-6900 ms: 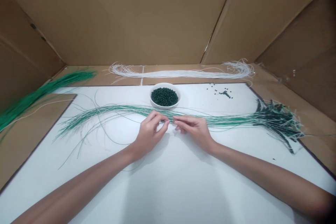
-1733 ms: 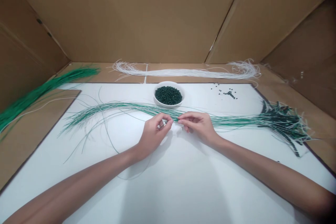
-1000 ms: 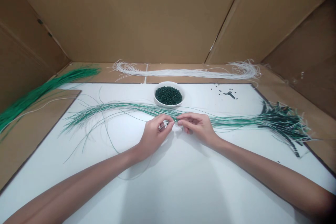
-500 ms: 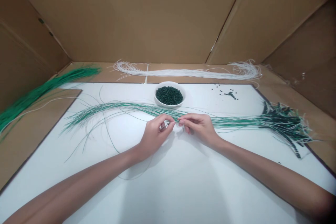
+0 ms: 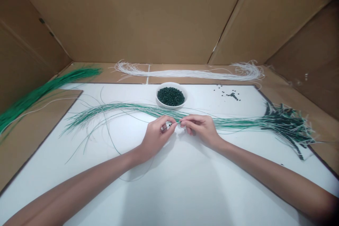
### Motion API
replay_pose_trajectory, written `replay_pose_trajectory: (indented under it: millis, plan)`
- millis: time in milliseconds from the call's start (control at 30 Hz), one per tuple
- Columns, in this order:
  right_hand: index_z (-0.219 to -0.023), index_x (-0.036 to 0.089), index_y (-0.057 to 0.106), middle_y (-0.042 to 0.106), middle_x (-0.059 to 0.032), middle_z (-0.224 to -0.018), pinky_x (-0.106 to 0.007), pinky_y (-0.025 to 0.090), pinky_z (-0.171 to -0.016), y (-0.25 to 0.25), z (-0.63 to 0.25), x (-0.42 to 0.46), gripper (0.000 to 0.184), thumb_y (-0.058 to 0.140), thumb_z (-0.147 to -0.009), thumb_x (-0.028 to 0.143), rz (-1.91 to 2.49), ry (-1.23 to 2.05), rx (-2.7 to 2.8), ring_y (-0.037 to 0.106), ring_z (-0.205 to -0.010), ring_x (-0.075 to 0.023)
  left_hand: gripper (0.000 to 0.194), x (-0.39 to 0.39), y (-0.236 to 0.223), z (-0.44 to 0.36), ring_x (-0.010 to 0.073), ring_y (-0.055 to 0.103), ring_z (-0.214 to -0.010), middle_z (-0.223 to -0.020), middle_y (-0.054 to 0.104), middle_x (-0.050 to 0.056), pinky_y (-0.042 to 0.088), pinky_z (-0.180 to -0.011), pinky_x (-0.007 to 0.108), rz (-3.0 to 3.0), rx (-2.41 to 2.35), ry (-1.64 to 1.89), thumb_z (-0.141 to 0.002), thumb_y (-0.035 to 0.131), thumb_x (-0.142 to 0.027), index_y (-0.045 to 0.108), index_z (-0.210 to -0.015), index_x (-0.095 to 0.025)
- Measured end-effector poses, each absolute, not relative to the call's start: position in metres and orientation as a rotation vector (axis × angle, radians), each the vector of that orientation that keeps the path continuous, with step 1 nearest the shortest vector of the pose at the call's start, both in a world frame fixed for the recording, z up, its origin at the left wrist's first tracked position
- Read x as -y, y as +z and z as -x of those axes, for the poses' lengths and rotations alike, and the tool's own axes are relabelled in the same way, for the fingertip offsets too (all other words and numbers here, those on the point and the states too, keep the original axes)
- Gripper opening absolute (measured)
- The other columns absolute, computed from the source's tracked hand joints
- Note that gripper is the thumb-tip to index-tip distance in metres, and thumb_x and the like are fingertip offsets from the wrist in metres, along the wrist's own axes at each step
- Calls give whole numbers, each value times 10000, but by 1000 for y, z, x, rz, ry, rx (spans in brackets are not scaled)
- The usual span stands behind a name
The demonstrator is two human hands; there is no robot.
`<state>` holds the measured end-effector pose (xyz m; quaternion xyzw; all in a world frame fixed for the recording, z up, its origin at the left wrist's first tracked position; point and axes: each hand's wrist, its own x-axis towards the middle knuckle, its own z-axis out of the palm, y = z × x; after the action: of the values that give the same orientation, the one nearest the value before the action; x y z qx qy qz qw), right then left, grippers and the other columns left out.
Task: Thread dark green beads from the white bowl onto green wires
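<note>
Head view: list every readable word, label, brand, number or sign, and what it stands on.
None: no readable text on the white bowl, dark green beads, green-and-white strand bundle or cardboard back wall.
The small dark patches on the left cardboard wall are too small to read, if lettered.

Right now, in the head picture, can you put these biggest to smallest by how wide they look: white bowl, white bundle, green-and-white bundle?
1. Green-and-white bundle, widest
2. White bundle, though it lies farther back
3. White bowl
</note>
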<state>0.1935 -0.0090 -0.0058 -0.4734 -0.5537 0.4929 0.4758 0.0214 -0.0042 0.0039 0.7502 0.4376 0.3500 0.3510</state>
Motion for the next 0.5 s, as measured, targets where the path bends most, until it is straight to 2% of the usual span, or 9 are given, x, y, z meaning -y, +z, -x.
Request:
replay_pose_trajectory:
  millis: [500]
  plan:
    - [-710, 142, 669, 580, -1, -539, -202, 373, -396, -6, -194, 8, 139, 644, -674, 273, 1168, 1212, 1337, 448, -407, -66, 127, 5, 4, -21, 66, 402, -543, -732, 575, -23, 347, -525, 177, -1999, -1136, 906, -809, 472, -260, 568, -775, -183]
